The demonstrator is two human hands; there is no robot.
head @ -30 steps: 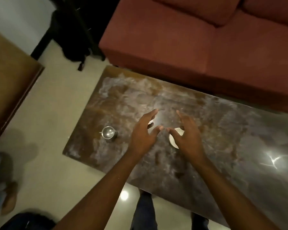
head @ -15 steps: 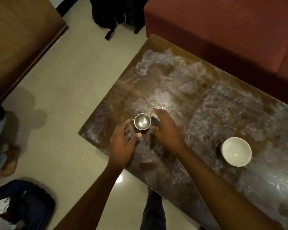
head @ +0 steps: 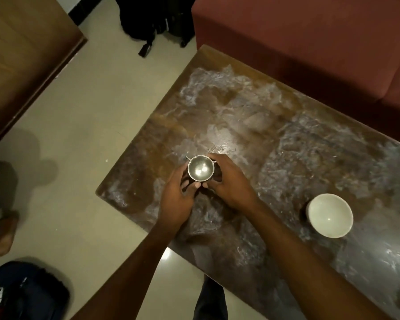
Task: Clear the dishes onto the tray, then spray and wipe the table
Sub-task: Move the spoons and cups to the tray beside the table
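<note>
**Both hands around the steel cup**

I am looking down at a small steel cup (head: 201,168), round and shiny, with a thin rim and two bright glints on its polished inside. Two short metal tabs are sticking out at its rim, one on each side. It is sitting near the left end of the bench (head: 286,125), and I cannot tell whether it is touching the top or just lifted.

My left hand (head: 176,199) is curling against the cup's near left side, fingers bent around the wall. My right hand (head: 229,181) is wrapping the right side, fingers closing over the far edge. The two thumbs are meeting just below the cup.

The bench top is looking like dark brown polished stone, glossy, veined with cloudy white swirls, with a rounded near corner.

A white bowl (head: 329,214) is standing well apart to the right, smooth, glazed, round and deep.

A red fabric sofa (head: 310,42) is lying beyond the bench.
</note>
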